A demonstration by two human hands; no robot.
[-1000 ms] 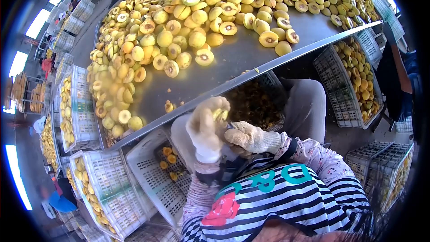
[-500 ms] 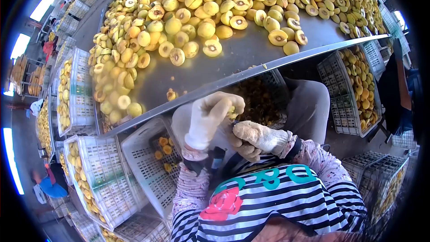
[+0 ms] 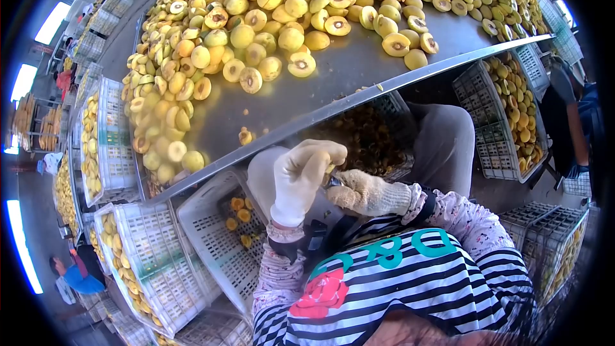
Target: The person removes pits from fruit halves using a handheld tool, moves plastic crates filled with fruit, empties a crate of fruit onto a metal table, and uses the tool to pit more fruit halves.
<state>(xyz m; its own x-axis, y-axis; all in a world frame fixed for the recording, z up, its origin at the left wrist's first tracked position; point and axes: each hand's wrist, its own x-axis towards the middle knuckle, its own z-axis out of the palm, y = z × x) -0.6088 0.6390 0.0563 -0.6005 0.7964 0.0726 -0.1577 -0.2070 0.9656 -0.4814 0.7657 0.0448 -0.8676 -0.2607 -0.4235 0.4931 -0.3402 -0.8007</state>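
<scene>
My left hand (image 3: 302, 176), in a whitish glove, is closed with its fingers curled round a piece of yellow stone fruit (image 3: 330, 168), mostly covered by the fingers. Close against it, my right hand (image 3: 368, 192), in a knitted glove, grips a small metal tool (image 3: 334, 181). Only the tool's dark, shiny end shows, right at the fruit. Both hands are above my lap, just in front of the metal table (image 3: 288, 106). A big heap of halved yellow stone fruit (image 3: 291, 38), peaches or apricots, many with brown pits, covers much of that table.
Below the table edge, between my knees, a crate holds dark scraps (image 3: 368, 134). A white crate (image 3: 211, 237) at my left contains a few orange fruit halves (image 3: 242, 213). Fruit-filled crates (image 3: 147, 263) stand left and right (image 3: 474, 122). Other people (image 3: 80, 275) are further off.
My right hand has moved slightly up and left, its fingers closing nearer to my left hand. My left hand has tilted and sunk a little. The view has shifted slightly.
</scene>
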